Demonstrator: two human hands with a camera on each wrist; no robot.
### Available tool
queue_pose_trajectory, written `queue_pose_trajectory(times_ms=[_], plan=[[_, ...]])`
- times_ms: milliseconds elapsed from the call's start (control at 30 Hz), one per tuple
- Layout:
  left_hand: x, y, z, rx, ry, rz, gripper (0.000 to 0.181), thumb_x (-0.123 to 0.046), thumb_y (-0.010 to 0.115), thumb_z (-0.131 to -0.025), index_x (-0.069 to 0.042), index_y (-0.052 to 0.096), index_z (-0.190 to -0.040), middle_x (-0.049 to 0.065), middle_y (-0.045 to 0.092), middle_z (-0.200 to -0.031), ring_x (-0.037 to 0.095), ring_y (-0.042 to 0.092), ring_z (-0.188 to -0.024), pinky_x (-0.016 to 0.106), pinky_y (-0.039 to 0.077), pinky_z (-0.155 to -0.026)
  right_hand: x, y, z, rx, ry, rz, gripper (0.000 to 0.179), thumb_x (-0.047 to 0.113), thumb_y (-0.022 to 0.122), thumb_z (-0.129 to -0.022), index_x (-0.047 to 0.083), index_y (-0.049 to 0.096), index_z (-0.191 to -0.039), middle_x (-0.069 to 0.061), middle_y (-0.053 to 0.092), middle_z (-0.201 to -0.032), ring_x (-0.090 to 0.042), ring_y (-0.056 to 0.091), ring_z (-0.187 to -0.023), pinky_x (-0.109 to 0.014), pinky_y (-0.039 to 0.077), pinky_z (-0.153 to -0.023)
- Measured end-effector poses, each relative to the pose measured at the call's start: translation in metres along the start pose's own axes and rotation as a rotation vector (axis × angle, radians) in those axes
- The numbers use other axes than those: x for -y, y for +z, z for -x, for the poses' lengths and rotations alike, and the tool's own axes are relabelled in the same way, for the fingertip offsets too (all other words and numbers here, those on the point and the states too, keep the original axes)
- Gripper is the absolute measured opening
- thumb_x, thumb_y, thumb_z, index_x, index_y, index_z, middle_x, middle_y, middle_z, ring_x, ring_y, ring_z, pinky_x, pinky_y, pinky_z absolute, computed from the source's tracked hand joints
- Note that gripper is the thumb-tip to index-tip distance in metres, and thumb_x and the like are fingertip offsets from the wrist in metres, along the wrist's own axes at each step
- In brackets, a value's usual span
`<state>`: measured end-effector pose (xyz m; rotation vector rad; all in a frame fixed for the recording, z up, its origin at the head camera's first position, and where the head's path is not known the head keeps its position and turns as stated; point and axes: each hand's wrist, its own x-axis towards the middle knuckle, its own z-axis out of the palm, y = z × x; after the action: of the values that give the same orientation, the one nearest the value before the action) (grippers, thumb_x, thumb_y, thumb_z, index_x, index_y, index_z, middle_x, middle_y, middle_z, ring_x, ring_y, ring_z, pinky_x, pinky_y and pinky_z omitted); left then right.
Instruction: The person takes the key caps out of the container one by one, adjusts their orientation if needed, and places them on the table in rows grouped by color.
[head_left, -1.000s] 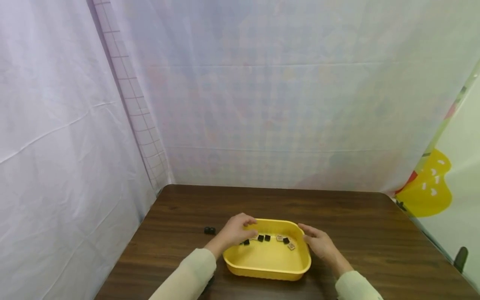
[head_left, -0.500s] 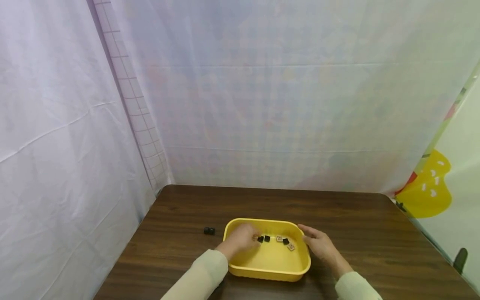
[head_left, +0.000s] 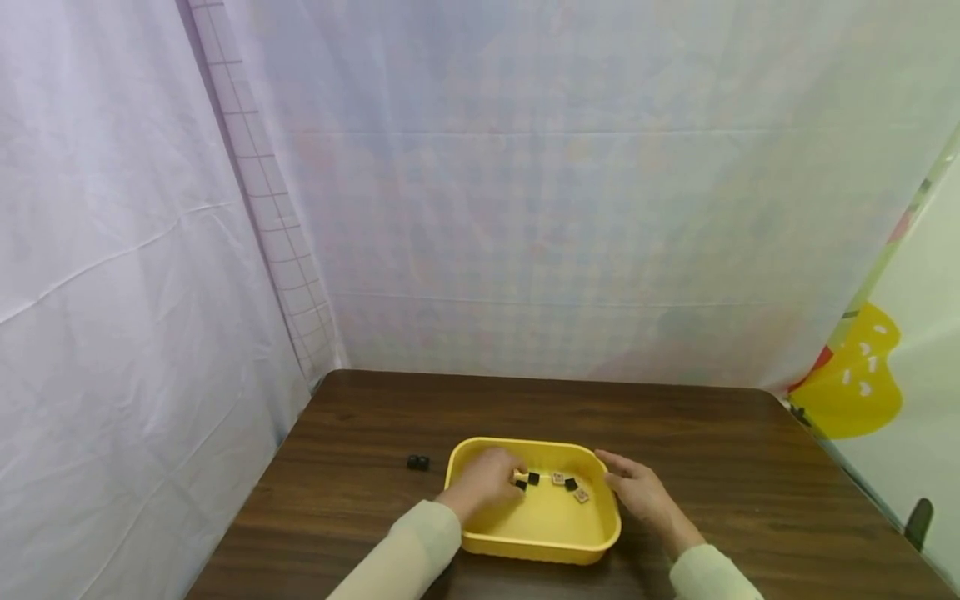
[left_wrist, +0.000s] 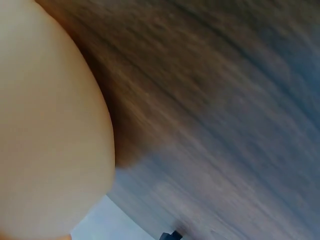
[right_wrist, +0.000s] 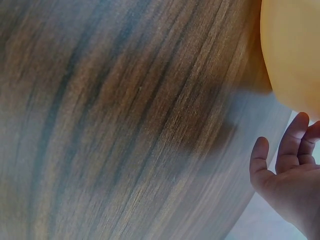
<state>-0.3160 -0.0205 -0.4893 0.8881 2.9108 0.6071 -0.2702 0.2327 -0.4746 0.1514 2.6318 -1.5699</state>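
A yellow plastic tray stands on the table with several small square tiles in it, some black, some light with dark marks. My left hand reaches inside at the tray's left, fingers bent and a black tile at its fingertips; whether it pinches the tile is hidden. Another black tile lies just beyond. Farther right lie a light tile, a black one and a second light one. With fingers apart, my right hand rests against the tray's right side.
Two small black objects lie on the brown wooden table, left of the tray. White curtains hang behind the table and along its left. A yellow printed shape shows on the sheet at right.
My left hand has gone down into the tray from above its left rim. The black tile at its fingertips has shifted slightly nearer me. My right hand has stayed at the tray's side.
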Motion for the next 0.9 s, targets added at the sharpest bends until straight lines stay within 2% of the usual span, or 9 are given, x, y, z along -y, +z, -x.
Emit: queue_pose_trajectory(times_ms=[167, 467, 633, 767, 833, 900], plan=[[-0.004, 0.002, -0.003, -0.016, 0.021, -0.085, 0.030, -0.023, 0.079, -0.084, -0.015, 0.074, -0.112, -0.004, 0.068, -0.109, 0.013, 0.061, -0.100, 0.029, 0.049, -0.088, 0.001, 0.000, 0.001, 0.006, -0.005, 0.030, 0.043, 0.008, 0.048, -0.100, -0.001, 0.050, -0.142, -0.029, 0.042, -0.146, -0.048, 0.038, -0.134, -0.058, 0.035, -0.106], [-0.007, 0.004, -0.005, -0.009, 0.032, -0.125, 0.023, -0.019, 0.079, -0.082, -0.018, 0.078, -0.105, -0.010, 0.071, -0.102, 0.008, 0.063, -0.095, 0.025, 0.050, -0.083, 0.001, -0.001, 0.001, 0.009, -0.010, 0.041, 0.044, 0.009, 0.048, -0.100, 0.000, 0.050, -0.143, -0.029, 0.041, -0.147, -0.049, 0.036, -0.135, -0.060, 0.031, -0.107], [-0.005, 0.004, -0.004, -0.022, 0.043, -0.106, 0.025, -0.016, 0.078, -0.080, -0.016, 0.078, -0.105, -0.007, 0.072, -0.103, 0.009, 0.063, -0.096, 0.025, 0.050, -0.084, 0.000, -0.001, 0.000, 0.011, 0.001, 0.033, 0.043, 0.009, 0.048, -0.101, 0.000, 0.049, -0.143, -0.029, 0.041, -0.147, -0.049, 0.036, -0.135, -0.060, 0.032, -0.107], [-0.005, 0.000, -0.002, -0.040, 0.087, -0.104, 0.025, -0.017, 0.078, -0.082, -0.012, 0.078, -0.107, -0.003, 0.072, -0.104, 0.011, 0.064, -0.097, 0.025, 0.049, -0.087, 0.000, 0.000, -0.001, 0.008, 0.003, 0.037, 0.043, 0.009, 0.048, -0.101, 0.000, 0.050, -0.143, -0.029, 0.041, -0.147, -0.049, 0.036, -0.135, -0.060, 0.033, -0.107], [-0.005, -0.003, -0.001, -0.051, 0.118, -0.093, 0.023, -0.017, 0.077, -0.084, -0.010, 0.078, -0.106, -0.002, 0.073, -0.101, 0.011, 0.064, -0.094, 0.024, 0.050, -0.085, 0.000, 0.000, -0.001, 0.003, -0.001, 0.037, 0.043, 0.009, 0.048, -0.101, -0.001, 0.050, -0.143, -0.029, 0.041, -0.146, -0.049, 0.037, -0.135, -0.059, 0.033, -0.107], [-0.006, -0.007, 0.000, -0.060, 0.130, -0.043, 0.020, -0.016, 0.076, -0.086, -0.008, 0.078, -0.104, -0.001, 0.073, -0.097, 0.009, 0.064, -0.087, 0.022, 0.050, -0.080, -0.001, 0.000, -0.001, -0.001, -0.005, 0.037, 0.043, 0.008, 0.048, -0.100, -0.001, 0.050, -0.142, -0.029, 0.042, -0.146, -0.049, 0.037, -0.135, -0.059, 0.033, -0.107]])
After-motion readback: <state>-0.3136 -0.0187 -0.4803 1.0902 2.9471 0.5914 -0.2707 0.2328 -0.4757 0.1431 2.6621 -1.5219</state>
